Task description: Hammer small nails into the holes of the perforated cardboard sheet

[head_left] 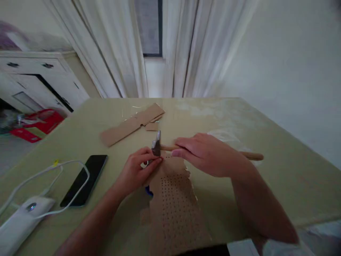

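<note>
My right hand [205,153] grips the wooden handle of a small hammer [157,145] close to its metal head; the handle's end sticks out to the right. The hammer head sits just above the top edge of a brown cardboard sheet [174,206] punched with rows of small holes. My left hand [137,170] pinches something small right under the hammer head; what it is I cannot make out. Something blue [148,191] peeks out beneath my left wrist at the cardboard's edge.
A black phone [85,179] lies at the left, crossed by a white cable [53,169] from a white device [22,222]. Cardboard strips [130,124] lie further back on the pale green table [279,170]. A white cabinet [39,78], red items on the floor and curtains stand behind.
</note>
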